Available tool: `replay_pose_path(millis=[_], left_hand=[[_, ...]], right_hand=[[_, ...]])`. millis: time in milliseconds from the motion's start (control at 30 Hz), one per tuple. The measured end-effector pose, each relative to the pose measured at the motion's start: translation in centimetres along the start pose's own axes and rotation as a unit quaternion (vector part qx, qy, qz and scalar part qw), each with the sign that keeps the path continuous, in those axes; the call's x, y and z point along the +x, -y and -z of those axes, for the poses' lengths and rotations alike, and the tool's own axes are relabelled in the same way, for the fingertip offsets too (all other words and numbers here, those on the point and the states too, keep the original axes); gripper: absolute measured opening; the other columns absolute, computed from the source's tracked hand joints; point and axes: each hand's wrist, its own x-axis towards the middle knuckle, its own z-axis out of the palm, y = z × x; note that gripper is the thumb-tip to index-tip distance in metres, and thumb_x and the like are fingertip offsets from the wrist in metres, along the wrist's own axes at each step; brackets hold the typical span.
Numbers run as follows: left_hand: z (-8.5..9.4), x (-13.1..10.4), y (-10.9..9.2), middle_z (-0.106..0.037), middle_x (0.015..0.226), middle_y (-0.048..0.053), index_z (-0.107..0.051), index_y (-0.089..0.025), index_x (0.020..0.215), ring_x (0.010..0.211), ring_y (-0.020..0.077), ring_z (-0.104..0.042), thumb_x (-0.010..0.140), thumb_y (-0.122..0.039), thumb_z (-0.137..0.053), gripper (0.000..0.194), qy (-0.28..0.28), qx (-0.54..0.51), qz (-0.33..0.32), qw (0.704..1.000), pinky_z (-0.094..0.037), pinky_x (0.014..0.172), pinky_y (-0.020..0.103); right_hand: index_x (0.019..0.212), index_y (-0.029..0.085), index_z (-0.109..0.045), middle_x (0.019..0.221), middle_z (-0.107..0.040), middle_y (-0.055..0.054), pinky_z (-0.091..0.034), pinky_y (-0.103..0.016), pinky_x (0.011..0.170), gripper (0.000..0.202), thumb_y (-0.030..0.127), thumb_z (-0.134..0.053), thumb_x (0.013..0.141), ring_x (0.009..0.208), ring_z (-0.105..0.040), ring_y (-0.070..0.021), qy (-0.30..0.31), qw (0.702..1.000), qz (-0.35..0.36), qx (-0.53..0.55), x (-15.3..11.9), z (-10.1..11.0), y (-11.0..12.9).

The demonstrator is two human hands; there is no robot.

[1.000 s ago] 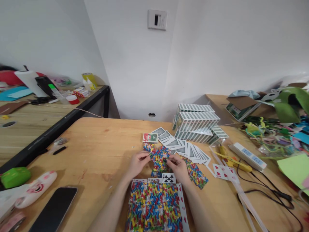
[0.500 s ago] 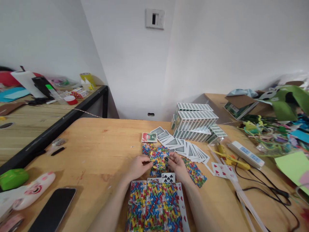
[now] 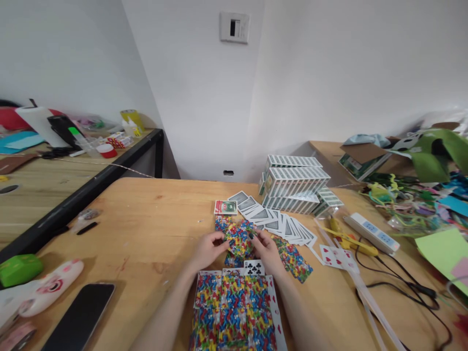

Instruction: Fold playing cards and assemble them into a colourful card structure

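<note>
Between my two hands is a piece covered in a red, blue, yellow and green pattern (image 3: pixel 239 238). My left hand (image 3: pixel 209 251) pinches its left side and my right hand (image 3: pixel 267 249) its right side. Just in front of me lies a larger block with the same pattern (image 3: pixel 234 309), with playing cards showing at its top and right edges, among them a ten of clubs (image 3: pixel 254 267). Another patterned strip (image 3: pixel 295 261) rests right of my right hand. Fanned cards (image 3: pixel 272 219) lie face down behind my hands, beside a red and green card box (image 3: pixel 225 207).
Striped card cartons (image 3: pixel 296 181) are stacked at the back. To the right are a power strip (image 3: pixel 372 233), black cables, a yellow glue gun (image 3: pixel 360 246) and heart cards (image 3: pixel 334 257). A phone (image 3: pixel 80 317) and a white pink-spotted object (image 3: pixel 54 287) lie at the left.
The patterned piece between my hands has turned and tilted slightly, and my left hand has shifted a little to the left and up. Both hands still hold it.
</note>
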Motion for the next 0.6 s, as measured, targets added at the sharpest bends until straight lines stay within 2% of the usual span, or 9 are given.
replay_pose_path(millis=[100,267,400,467,600], left_hand=[[-0.16,0.04,-0.05,-0.042,0.052,-0.005,-0.048,-0.014,0.056,0.051,0.0079,-0.039,0.070,-0.035,-0.054,0.026,0.043,-0.014,0.016,0.999,-0.031,0.049,0.019],[0.01,-0.11,-0.50,-0.054,0.057,-0.003,-0.051,-0.014,0.078,0.049,0.0092,-0.049,0.069,-0.036,-0.057,0.025,0.110,-0.127,0.069,0.983,-0.037,0.049,0.020],[0.44,-0.29,-0.99,-0.057,0.052,-0.002,-0.049,-0.014,0.067,0.044,0.0083,-0.048,0.071,-0.037,-0.055,0.024,0.152,-0.120,0.088,0.977,-0.034,0.044,0.019],[0.39,-0.25,-0.89,-0.055,0.050,-0.002,-0.047,-0.014,0.061,0.042,0.0076,-0.046,0.071,-0.037,-0.055,0.026,0.141,-0.106,0.085,0.981,-0.032,0.042,0.018],[-0.15,0.06,-0.30,-0.051,0.049,-0.005,-0.045,-0.016,0.059,0.044,0.0084,-0.048,0.069,-0.036,-0.054,0.024,0.067,-0.122,0.073,0.988,-0.034,0.044,0.019]], right_hand=[[0.086,0.019,-0.057,0.056,-0.051,0.006,-0.029,-0.019,0.039,0.033,0.041,-0.066,0.062,0.043,-0.039,-0.0069,-0.028,0.999,0.013,-0.029,0.03,0.11,-0.05],[0.083,0.017,-0.057,0.056,-0.052,0.005,-0.024,-0.019,0.037,0.034,0.041,-0.066,0.060,0.042,-0.037,-0.0061,-0.029,0.998,0.036,-0.039,0.17,0.21,-0.40],[0.083,0.018,-0.054,0.052,-0.049,0.007,-0.021,-0.018,0.036,0.035,0.040,-0.067,0.060,0.038,-0.031,-0.0042,-0.023,0.999,0.033,-0.016,0.32,0.22,-0.62],[0.082,0.018,-0.053,0.051,-0.048,0.007,-0.021,-0.018,0.035,0.035,0.041,-0.067,0.060,0.037,-0.030,-0.0040,-0.022,0.999,0.028,-0.004,0.32,0.20,-0.59],[0.079,0.019,-0.054,0.049,-0.048,0.007,-0.027,-0.018,0.036,0.032,0.040,-0.068,0.060,0.037,-0.035,-0.0055,-0.013,1.000,0.016,0.005,0.18,0.09,-0.26]])
